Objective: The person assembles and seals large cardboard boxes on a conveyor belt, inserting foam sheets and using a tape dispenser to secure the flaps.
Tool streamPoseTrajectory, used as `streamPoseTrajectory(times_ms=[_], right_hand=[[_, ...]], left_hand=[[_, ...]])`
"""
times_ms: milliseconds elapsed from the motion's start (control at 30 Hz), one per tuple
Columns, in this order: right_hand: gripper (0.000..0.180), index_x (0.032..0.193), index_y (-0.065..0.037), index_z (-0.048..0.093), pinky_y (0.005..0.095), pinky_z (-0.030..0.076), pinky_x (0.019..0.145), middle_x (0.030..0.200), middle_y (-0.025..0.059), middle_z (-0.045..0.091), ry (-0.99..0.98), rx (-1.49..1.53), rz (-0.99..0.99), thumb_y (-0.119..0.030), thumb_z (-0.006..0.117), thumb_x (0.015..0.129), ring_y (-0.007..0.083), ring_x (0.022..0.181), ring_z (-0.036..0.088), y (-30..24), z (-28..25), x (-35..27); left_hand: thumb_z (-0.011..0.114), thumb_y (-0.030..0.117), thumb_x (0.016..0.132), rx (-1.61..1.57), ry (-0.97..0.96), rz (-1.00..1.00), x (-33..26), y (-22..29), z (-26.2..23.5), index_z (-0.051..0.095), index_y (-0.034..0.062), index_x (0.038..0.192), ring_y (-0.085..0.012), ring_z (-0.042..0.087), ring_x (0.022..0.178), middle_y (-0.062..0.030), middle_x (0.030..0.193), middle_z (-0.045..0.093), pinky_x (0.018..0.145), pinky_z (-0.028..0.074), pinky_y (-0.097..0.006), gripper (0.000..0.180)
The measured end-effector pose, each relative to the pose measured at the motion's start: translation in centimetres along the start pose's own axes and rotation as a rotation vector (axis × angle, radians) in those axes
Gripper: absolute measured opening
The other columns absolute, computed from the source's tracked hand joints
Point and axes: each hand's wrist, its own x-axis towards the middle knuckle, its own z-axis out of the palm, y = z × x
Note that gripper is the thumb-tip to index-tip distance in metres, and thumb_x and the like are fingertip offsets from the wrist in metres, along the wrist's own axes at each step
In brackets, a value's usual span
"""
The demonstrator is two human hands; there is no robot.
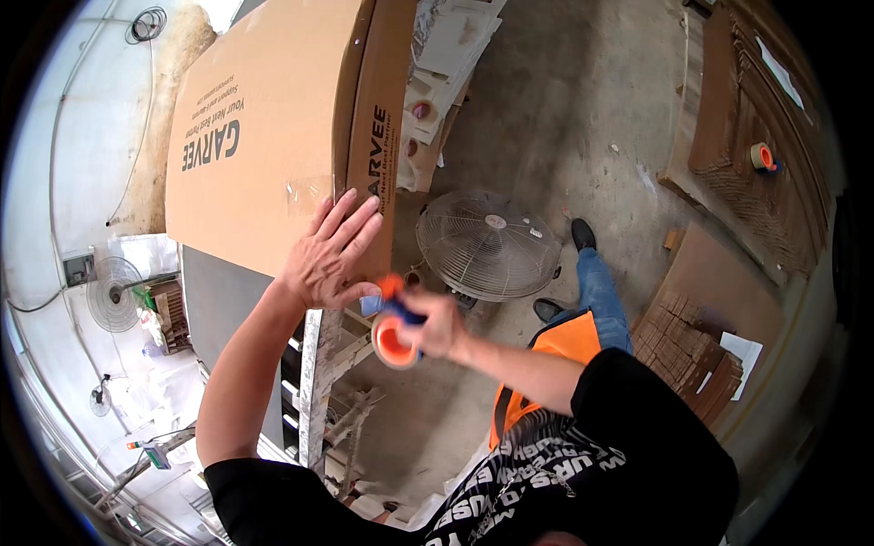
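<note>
A large brown cardboard box [264,109] with dark print lies ahead of me, slightly to the left. My left hand [330,250] rests flat with fingers spread across the box's near right edge. Beside its fingertips, a clear piece of tape [308,193] sticks to the cardboard. My right hand [439,323] is closed around an orange and blue tape dispenser [391,338] just off the box's near corner. The dispenser is blurred by motion, and its front end is close to my left thumb. I cannot tell whether it touches the box.
A grey panel [223,337] and a metal frame [314,391] are below the box. On the floor to the right stands a round caged fan [492,246]. Cardboard stacks [742,109] line the right side, one bearing an orange tape roll [763,157]. White sheets [455,45] lie behind the box.
</note>
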Motion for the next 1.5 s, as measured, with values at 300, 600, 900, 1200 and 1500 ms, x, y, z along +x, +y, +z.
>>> streamPoseTrajectory(times_ms=[300, 600, 900, 1200, 1500], right_hand=[[0.043, 0.105, -0.011, 0.069, 0.0431, 0.054, 0.075, 0.105, 0.0193, 0.064, -0.48, -0.784, 0.002, -0.025, 0.07, 0.065, 0.0316, 0.091, 0.067, 4.4, 10.0, 0.3], [0.053, 0.111, -0.02, 0.069, 0.0412, 0.053, 0.08, 0.097, 0.011, 0.069, -0.822, -0.714, 0.191, -0.033, 0.072, 0.06, 0.03, 0.093, 0.067, 7.5, -14.9, 7.3], [0.064, 0.121, -0.015, 0.066, 0.0365, 0.05, 0.089, 0.109, 0.0107, 0.068, 0.183, -0.658, 0.401, -0.034, 0.076, 0.061, 0.029, 0.1, 0.066, -1.1, -39.5, 25.1], [0.068, 0.132, -0.003, 0.056, 0.0261, 0.044, 0.095, 0.117, 0.008, 0.065, 0.148, -0.193, 0.315, -0.015, 0.073, 0.067, 0.0144, 0.104, 0.061, -14.3, -41.3, 37.4], [0.062, 0.136, 0.0, 0.052, 0.0261, 0.046, 0.092, 0.118, 0.0081, 0.063, -0.373, 0.159, 0.284, -0.002, 0.065, 0.076, 0.0129, 0.101, 0.06, -21.3, -35.9, 51.0]], left_hand=[[0.063, 0.045, 0.082, 0.124, -0.091, -0.066, 1.1, 1.3, 0.8, 0.063, 0.0132, 0.124, -0.0351, 0.019, 0.145, -0.0009, 0.14, 0.05, 0.119, 0.013, -0.053, 0.053], [0.049, 0.047, 0.09, 0.656, -0.608, -0.122, 10.4, 1.3, -1.9, 0.038, 0.0168, 0.148, -0.0268, 0.015, 0.147, 0.0045, 0.158, 0.022, 0.121, 0.002, -0.042, 0.066], [0.041, 0.06, 0.092, 0.746, -0.467, -0.12, 28.4, -14.9, -5.0, 0.031, 0.0087, 0.15, -0.0266, 0.013, 0.147, -0.0044, 0.159, 0.019, 0.121, 0.003, -0.044, 0.078], [0.067, 0.047, 0.08, 0.014, 0.457, -0.808, 34.8, -21.1, -10.5, 0.064, 0.0076, 0.062, -0.0261, 0.063, 0.076, -0.0067, 0.067, 0.066, 0.09, 0.046, -0.038, 0.043], [0.056, 0.044, 0.093, -0.211, 0.615, -1.051, 36.1, -22.3, -10.5, 0.055, 0.0001, 0.118, -0.033, 0.056, 0.113, -0.0198, 0.116, 0.062, 0.106, 0.035, -0.044, 0.05]])
